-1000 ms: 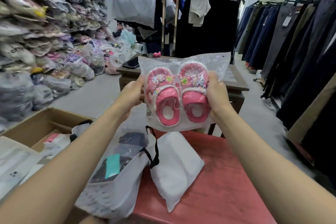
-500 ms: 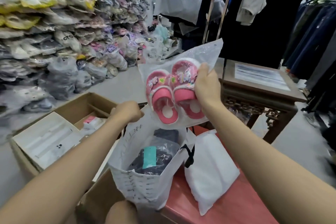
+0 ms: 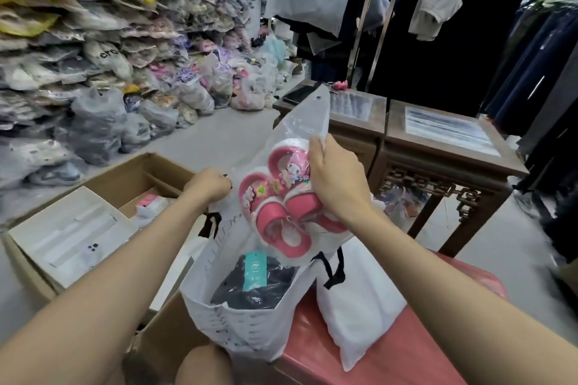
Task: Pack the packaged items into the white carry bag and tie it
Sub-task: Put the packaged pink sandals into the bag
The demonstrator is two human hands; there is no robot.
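The white carry bag (image 3: 237, 327) with black handles stands open on the edge of a red stool (image 3: 391, 359). Inside it lies a dark packaged item with a teal tag (image 3: 255, 283). My left hand (image 3: 208, 186) grips the bag's far left rim and holds the mouth open. My right hand (image 3: 339, 181) grips a clear packet of pink children's slippers (image 3: 275, 200), tilted, its lower end at the bag's mouth. A flat white packet (image 3: 359, 300) lies on the stool to the right of the bag.
An open cardboard box (image 3: 103, 184) with white boxes inside sits on the floor at left. Behind it rises a wall of bagged shoes (image 3: 93, 56). Two carved wooden tables (image 3: 444, 162) stand beyond the stool. Clothing racks (image 3: 547, 56) fill the right and back.
My left hand has let go of the slipper packet and taken the bag's rim. My right hand has lowered the packet toward the bag's mouth. The view has swung left and down.
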